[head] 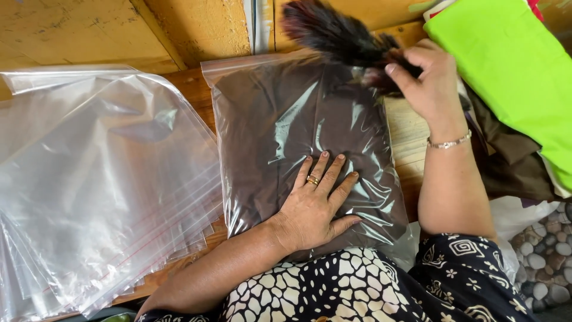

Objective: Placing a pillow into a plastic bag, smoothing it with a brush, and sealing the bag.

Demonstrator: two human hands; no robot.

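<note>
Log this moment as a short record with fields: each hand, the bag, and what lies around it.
left hand: pressed flat on the filled bag, fingers spread, a ring on one finger
right hand: gripping dark tassels at the bag's top right; bracelet on the wrist
filled bag: clear plastic, holds folded dark brown cloth
empty bags: clear stack, left of the filled bag
green cloth: bright, at upper right, over brown fabric
surface: wooden boards
</note>
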